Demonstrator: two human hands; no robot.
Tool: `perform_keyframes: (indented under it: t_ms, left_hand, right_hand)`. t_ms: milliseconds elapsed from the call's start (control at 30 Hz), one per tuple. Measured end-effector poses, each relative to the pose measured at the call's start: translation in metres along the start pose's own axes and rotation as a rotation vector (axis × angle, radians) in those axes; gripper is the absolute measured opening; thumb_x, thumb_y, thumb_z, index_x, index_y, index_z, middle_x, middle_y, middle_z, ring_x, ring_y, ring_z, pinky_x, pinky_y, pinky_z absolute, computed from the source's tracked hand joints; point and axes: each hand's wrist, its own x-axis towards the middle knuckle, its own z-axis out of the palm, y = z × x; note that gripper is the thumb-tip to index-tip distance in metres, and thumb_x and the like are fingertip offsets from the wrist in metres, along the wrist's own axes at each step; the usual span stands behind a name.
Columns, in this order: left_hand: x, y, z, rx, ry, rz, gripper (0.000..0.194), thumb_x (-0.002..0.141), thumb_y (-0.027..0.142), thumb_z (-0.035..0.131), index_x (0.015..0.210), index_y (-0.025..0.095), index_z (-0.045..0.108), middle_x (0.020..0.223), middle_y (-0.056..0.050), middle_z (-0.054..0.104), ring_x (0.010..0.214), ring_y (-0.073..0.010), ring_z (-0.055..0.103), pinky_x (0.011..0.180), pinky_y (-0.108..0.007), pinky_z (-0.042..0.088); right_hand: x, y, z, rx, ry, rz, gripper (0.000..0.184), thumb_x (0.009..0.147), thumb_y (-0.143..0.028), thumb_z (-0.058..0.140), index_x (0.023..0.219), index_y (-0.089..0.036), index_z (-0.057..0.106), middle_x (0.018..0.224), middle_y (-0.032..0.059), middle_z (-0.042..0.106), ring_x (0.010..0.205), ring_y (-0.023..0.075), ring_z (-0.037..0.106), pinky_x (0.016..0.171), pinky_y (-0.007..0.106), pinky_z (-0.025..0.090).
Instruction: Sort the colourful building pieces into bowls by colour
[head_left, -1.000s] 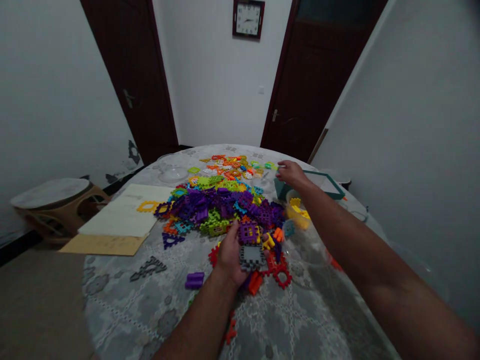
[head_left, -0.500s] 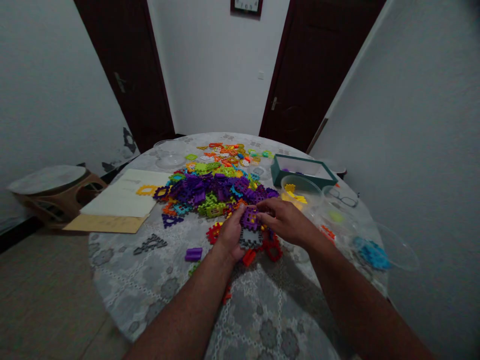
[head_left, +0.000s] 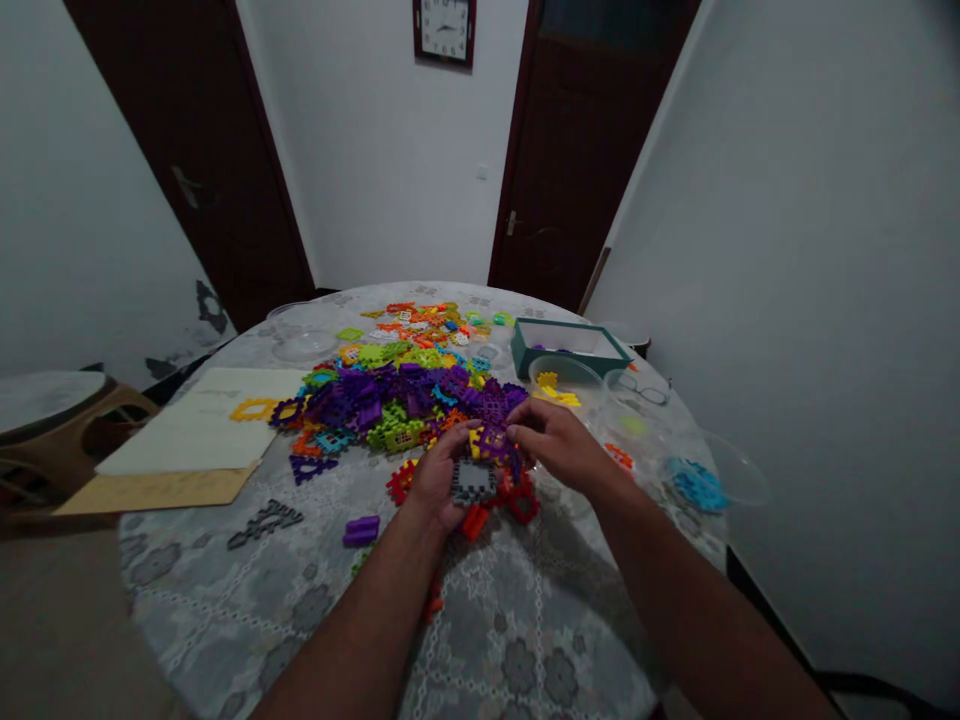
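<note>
My left hand (head_left: 437,482) is closed around a grey square building block (head_left: 474,481) with toothed edges. Thumb and fingers of my right hand (head_left: 559,437) pinch a purple toothed block (head_left: 495,443) just beyond and to the right of the grey one. A bit of yellow (head_left: 475,440) shows beside the purple block; whether the pieces are joined I cannot tell. Below the hands lie red toothed pieces (head_left: 520,500) and an orange piece (head_left: 475,522). Past my fingers rises a big heap of purple blocks (head_left: 367,395) mixed with green ones.
Paper sheets (head_left: 202,410) and a grey piece (head_left: 265,523) lie left. A purple piece (head_left: 361,531) is near my left forearm. On the right stand a green box (head_left: 570,345), a clear tub with yellow pieces (head_left: 556,388), blue pieces (head_left: 697,485) and glasses (head_left: 651,393).
The view has tilted up and turned right. My right hand has shifted the purple block slightly right of the grey one, and yellow now shows at its left.
</note>
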Motion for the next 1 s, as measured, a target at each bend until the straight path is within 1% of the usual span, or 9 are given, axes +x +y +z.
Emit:
perform_keyframes:
  t_ms: [133,267,367,467,567,667,767,900,1000]
  left_hand:
    - [0.000,-0.001,-0.005,0.020,-0.041,0.026,0.050,0.077,0.008,0.062,0.126,0.020,0.062,0.091,-0.008,0.075,0.069,-0.0232,0.076,0.058,-0.037,0.065]
    - [0.001,-0.001,-0.007,0.050,-0.030,0.036,0.053,0.076,0.005,0.063,0.127,0.021,0.057,0.097,-0.010,0.076,0.071,-0.0231,0.077,0.059,-0.036,0.065]
    - [0.000,0.000,-0.006,0.070,-0.017,0.048,0.052,0.077,0.004,0.062,0.127,0.021,0.056,0.098,-0.011,0.076,0.067,-0.0234,0.076,0.056,-0.036,0.064]
    - [0.001,-0.001,-0.006,0.059,-0.012,0.059,0.050,0.077,0.004,0.063,0.124,0.019,0.056,0.097,-0.012,0.076,0.070,-0.0252,0.077,0.055,-0.036,0.064]
    - [0.002,-0.003,-0.007,0.056,-0.031,0.063,0.050,0.076,0.004,0.066,0.123,0.019,0.058,0.097,-0.011,0.076,0.075,-0.0255,0.078,0.057,-0.035,0.064]
    - [0.004,-0.005,-0.008,0.092,-0.061,0.079,0.050,0.074,0.004,0.069,0.122,0.018,0.062,0.092,-0.007,0.075,0.067,-0.0203,0.074,0.058,-0.030,0.062]
    - [0.005,-0.005,-0.009,0.120,-0.057,0.100,0.049,0.072,0.004,0.072,0.118,0.017,0.065,0.086,-0.004,0.074,0.063,-0.0178,0.072,0.057,-0.026,0.058]
    - [0.002,-0.002,-0.008,0.117,-0.051,0.076,0.044,0.077,0.009,0.072,0.119,0.018,0.062,0.088,-0.006,0.073,0.065,-0.0204,0.072,0.057,-0.030,0.060]
    - [-0.002,0.001,-0.005,0.116,-0.049,0.047,0.043,0.081,0.011,0.065,0.123,0.020,0.059,0.092,-0.009,0.074,0.069,-0.0234,0.075,0.058,-0.035,0.063]
  right_hand:
    - [0.031,0.006,-0.050,-0.007,0.025,0.038,0.009,0.086,-0.025,0.067,0.092,-0.019,0.066,0.073,-0.0009,0.067,0.060,0.0133,0.063,0.058,0.025,0.054]
    - [0.084,0.021,-0.102,0.073,0.450,0.057,0.018,0.085,-0.021,0.068,0.102,-0.016,0.065,0.084,0.0037,0.071,0.071,0.0151,0.070,0.069,0.028,0.061]
    - [0.104,0.027,-0.118,0.075,0.654,0.064,0.036,0.085,-0.018,0.066,0.121,-0.016,0.063,0.107,0.0087,0.073,0.085,0.0165,0.074,0.075,0.030,0.063]
    - [0.087,0.023,-0.099,-0.022,0.554,0.026,0.038,0.087,-0.020,0.065,0.125,-0.016,0.066,0.123,0.0127,0.071,0.088,0.0180,0.074,0.073,0.031,0.063]
    - [0.045,0.012,-0.053,-0.149,0.192,-0.132,0.038,0.095,-0.026,0.063,0.133,-0.021,0.068,0.124,0.0112,0.072,0.085,0.0181,0.073,0.074,0.034,0.063]
    - [0.009,0.000,-0.007,-0.346,-0.039,-0.414,0.040,0.095,-0.014,0.062,0.133,-0.026,0.069,0.132,0.0099,0.069,0.106,0.0207,0.070,0.095,0.041,0.059]
    - [-0.006,-0.007,0.018,-0.458,-0.130,-0.478,0.037,0.094,-0.004,0.058,0.123,-0.024,0.071,0.126,0.0103,0.070,0.115,0.0217,0.066,0.101,0.041,0.055]
    - [-0.005,-0.009,0.008,-0.453,-0.102,-0.444,0.021,0.098,-0.014,0.062,0.115,-0.021,0.073,0.110,0.0080,0.074,0.103,0.0201,0.069,0.094,0.036,0.054]
    - [0.007,-0.001,-0.023,-0.468,0.101,-0.366,0.019,0.100,-0.025,0.062,0.114,-0.021,0.074,0.103,0.0061,0.075,0.092,0.0197,0.069,0.088,0.035,0.054]
